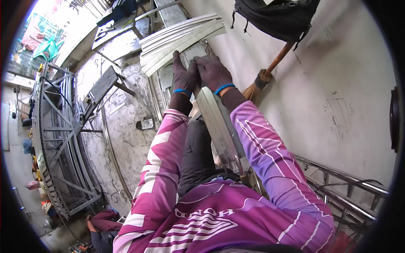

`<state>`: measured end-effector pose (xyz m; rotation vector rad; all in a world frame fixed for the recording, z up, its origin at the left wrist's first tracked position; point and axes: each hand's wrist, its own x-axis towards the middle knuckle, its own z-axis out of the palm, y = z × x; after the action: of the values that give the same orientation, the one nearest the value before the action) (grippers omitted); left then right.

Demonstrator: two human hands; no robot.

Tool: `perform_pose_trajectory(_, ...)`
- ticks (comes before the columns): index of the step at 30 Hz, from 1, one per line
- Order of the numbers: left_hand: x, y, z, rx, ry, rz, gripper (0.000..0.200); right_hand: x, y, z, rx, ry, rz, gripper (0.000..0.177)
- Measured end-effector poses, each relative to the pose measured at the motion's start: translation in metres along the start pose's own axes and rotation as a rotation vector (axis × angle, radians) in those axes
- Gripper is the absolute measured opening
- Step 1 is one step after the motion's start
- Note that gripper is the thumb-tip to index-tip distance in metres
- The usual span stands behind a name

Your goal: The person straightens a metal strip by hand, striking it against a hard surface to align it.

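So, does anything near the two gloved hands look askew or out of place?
Yes. Just beyond the left hand and right hand, the stacked metal strips lie fanned out, their ends not lined up. The long metal panel under the hands shows no visible damage.

A black bag (pixel 274 17) hung on the grey wall (pixel 337 63) above a broom (pixel 263 78) leaning against it. A steel truss frame (pixel 59 135) lay at left, a polished tubular railing (pixel 337 189) at lower right.
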<state>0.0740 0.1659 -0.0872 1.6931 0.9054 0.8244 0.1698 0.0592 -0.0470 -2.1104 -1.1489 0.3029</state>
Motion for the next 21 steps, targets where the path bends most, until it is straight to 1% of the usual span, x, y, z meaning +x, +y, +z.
perform_pose_trajectory(1,-0.007,-0.002,-0.001,0.036,0.002,0.022,0.093,-0.008,0.003,-0.001,0.055,0.042,-0.008,0.041)
perform_pose_trajectory(2,-0.017,-0.007,-0.003,0.058,-0.041,0.000,0.096,-0.020,0.009,-0.004,0.052,0.040,-0.005,0.041)
perform_pose_trajectory(3,-0.036,-0.007,-0.005,0.054,-0.044,-0.008,0.096,-0.036,0.014,-0.010,0.001,-0.030,0.032,0.045)
perform_pose_trajectory(4,-0.058,-0.003,-0.007,0.074,-0.041,0.039,0.097,-0.050,0.018,-0.016,-0.052,-0.099,0.065,0.051)
perform_pose_trajectory(5,-0.078,0.000,-0.006,0.094,-0.037,0.086,0.098,-0.064,0.018,-0.024,-0.058,-0.105,0.064,0.051)
perform_pose_trajectory(7,-0.113,-0.005,0.002,-0.141,-0.016,0.033,0.099,-0.091,0.011,-0.042,-0.040,-0.181,0.055,0.062)
perform_pose_trajectory(8,-0.126,-0.004,0.002,-0.169,-0.006,-0.013,0.097,-0.101,0.014,-0.041,-0.032,-0.200,0.017,0.063)
perform_pose_trajectory(9,-0.129,-0.006,0.002,-0.175,-0.004,-0.014,0.097,-0.109,0.012,-0.039,-0.037,-0.201,0.016,0.063)
perform_pose_trajectory(11,-0.133,-0.014,-0.002,-0.159,-0.028,-0.019,0.095,-0.123,0.002,-0.029,-0.133,-0.098,0.033,0.063)
perform_pose_trajectory(12,-0.129,-0.013,-0.007,-0.353,-0.081,-0.106,0.091,-0.121,-0.003,-0.027,-0.188,-0.153,0.100,0.059)
perform_pose_trajectory(13,-0.124,-0.003,-0.015,-0.353,-0.077,-0.113,0.091,-0.119,-0.007,-0.026,-0.189,-0.161,0.100,0.059)
perform_pose_trajectory(15,-0.110,0.022,-0.028,0.084,0.050,0.021,0.084,-0.106,-0.010,-0.024,-0.238,-0.073,-0.008,0.061)
perform_pose_trajectory(16,-0.100,0.040,-0.022,-0.045,0.101,0.170,0.072,-0.093,0.004,-0.010,-0.240,-0.083,-0.001,0.061)
perform_pose_trajectory(17,-0.091,0.061,-0.017,-0.108,0.025,0.182,0.064,-0.070,0.027,0.011,0.055,-0.147,-0.005,0.064)
perform_pose_trajectory(18,-0.074,0.069,-0.012,-0.181,-0.200,0.183,0.063,-0.053,0.041,0.023,0.349,-0.208,-0.011,0.067)
perform_pose_trajectory(19,-0.053,0.072,-0.006,-0.254,-0.422,0.187,0.062,-0.033,-0.006,-0.025,-0.388,-0.497,-0.017,0.069)
perform_pose_trajectory(20,-0.029,0.069,0.001,-0.044,-0.498,0.198,0.064,-0.023,0.044,0.020,-0.410,-0.082,-0.425,0.074)
perform_pose_trajectory(21,-0.002,0.061,0.010,0.168,-0.571,0.207,0.066,0.006,0.066,0.041,-0.317,-0.113,-0.374,0.093)
